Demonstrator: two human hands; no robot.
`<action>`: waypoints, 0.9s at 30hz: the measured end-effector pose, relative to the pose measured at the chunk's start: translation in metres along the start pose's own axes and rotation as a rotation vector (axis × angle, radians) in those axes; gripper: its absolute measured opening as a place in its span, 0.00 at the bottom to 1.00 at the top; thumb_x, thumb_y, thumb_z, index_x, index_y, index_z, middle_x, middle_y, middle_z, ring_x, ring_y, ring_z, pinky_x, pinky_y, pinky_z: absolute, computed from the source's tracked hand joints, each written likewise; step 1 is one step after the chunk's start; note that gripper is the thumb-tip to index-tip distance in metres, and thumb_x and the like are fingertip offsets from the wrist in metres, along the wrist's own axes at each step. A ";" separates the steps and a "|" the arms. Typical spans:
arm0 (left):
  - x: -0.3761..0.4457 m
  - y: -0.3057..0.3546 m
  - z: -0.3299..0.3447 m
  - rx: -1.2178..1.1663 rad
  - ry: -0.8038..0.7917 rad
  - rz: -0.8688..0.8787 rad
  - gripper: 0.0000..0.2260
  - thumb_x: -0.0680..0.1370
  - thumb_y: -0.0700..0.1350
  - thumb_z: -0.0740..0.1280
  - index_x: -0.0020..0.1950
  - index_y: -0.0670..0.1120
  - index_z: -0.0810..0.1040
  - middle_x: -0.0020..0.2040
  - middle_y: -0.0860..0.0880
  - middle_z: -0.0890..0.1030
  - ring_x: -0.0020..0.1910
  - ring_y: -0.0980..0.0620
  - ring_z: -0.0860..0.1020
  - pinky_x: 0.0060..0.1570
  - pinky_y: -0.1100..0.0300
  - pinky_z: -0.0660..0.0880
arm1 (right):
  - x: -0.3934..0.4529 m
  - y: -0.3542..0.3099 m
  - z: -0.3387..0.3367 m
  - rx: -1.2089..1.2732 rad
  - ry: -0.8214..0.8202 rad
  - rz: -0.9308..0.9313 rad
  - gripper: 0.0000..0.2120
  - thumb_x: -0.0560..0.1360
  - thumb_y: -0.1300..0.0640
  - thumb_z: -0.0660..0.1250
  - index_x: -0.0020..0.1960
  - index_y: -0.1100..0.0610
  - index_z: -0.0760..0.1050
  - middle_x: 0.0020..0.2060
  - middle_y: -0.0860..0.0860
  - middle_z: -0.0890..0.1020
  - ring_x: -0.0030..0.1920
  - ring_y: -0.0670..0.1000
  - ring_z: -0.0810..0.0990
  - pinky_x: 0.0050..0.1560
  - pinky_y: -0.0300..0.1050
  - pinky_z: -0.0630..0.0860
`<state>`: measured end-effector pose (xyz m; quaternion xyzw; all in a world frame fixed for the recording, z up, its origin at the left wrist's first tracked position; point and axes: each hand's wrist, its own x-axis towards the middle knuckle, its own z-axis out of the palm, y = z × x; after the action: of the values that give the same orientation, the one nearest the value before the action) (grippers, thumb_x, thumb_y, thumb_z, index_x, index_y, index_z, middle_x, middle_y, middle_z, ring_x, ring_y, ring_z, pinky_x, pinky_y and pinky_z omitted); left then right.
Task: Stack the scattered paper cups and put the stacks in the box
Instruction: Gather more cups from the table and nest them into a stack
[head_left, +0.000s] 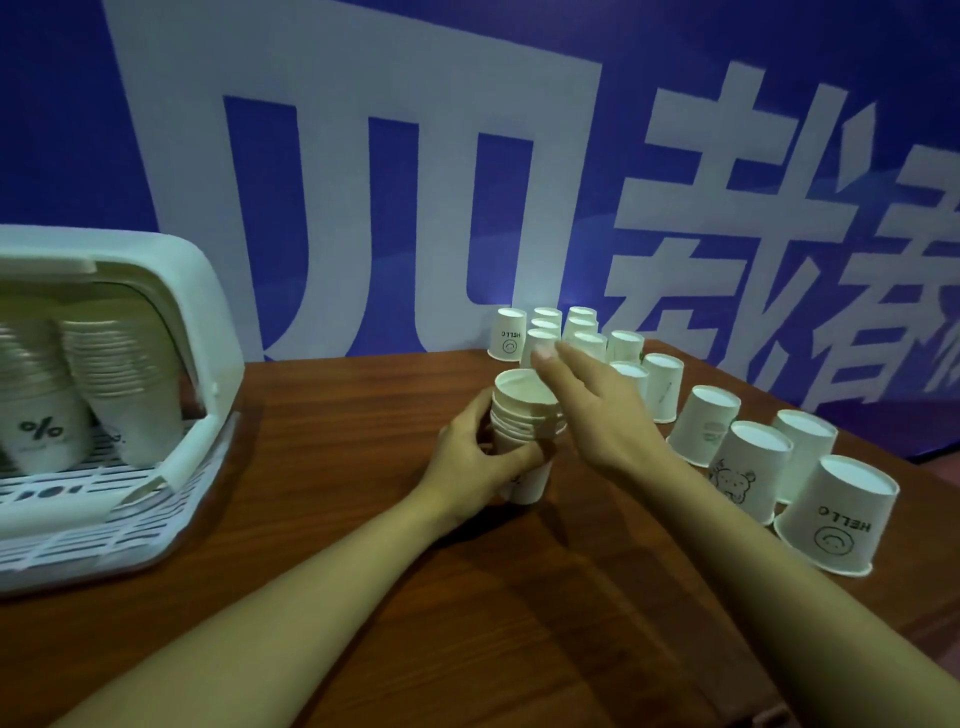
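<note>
A stack of several white paper cups (522, 415) stands upright in the middle of the wooden table. My left hand (475, 457) grips its lower part. Just right of the stack, my right hand (592, 410) hovers with straight fingers stretched toward the far cups and holds nothing. Several single cups (571, 338) stand upside down at the back of the table. More inverted cups (748, 467) run along the right edge, one (834, 514) printed HELLO. At the left, the white plastic box (156, 499) with its lid raised holds two tall stacks (119, 384).
A blue wall banner (467, 182) with large white characters stands right behind the table. The table's right edge (914, 462) passes just beyond the row of cups. Bare wood lies between the box and the held stack.
</note>
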<state>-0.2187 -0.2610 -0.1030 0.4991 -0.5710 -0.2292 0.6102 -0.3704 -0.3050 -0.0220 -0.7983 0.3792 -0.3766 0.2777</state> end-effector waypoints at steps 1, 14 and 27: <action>-0.001 0.001 0.000 -0.009 0.006 -0.008 0.32 0.67 0.57 0.79 0.70 0.52 0.77 0.59 0.54 0.86 0.59 0.55 0.84 0.60 0.55 0.80 | 0.000 0.002 0.001 -0.128 -0.014 -0.028 0.30 0.79 0.31 0.54 0.58 0.54 0.81 0.53 0.48 0.84 0.58 0.54 0.80 0.63 0.57 0.74; 0.003 0.001 0.003 -0.014 -0.041 -0.042 0.33 0.66 0.57 0.81 0.69 0.50 0.79 0.62 0.53 0.86 0.63 0.54 0.83 0.64 0.51 0.79 | -0.018 0.018 -0.064 -0.726 -0.086 0.060 0.27 0.83 0.39 0.56 0.77 0.51 0.65 0.76 0.53 0.71 0.77 0.55 0.65 0.74 0.62 0.59; -0.006 0.012 0.021 0.111 -0.144 0.048 0.31 0.66 0.60 0.80 0.67 0.53 0.80 0.60 0.56 0.86 0.61 0.57 0.83 0.61 0.54 0.80 | -0.031 0.052 -0.091 -1.116 0.026 0.159 0.32 0.77 0.42 0.71 0.75 0.50 0.63 0.69 0.57 0.69 0.69 0.60 0.67 0.67 0.61 0.66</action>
<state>-0.2433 -0.2590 -0.0983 0.5006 -0.6369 -0.2177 0.5445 -0.4786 -0.3232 -0.0210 -0.7885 0.5832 -0.1065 -0.1639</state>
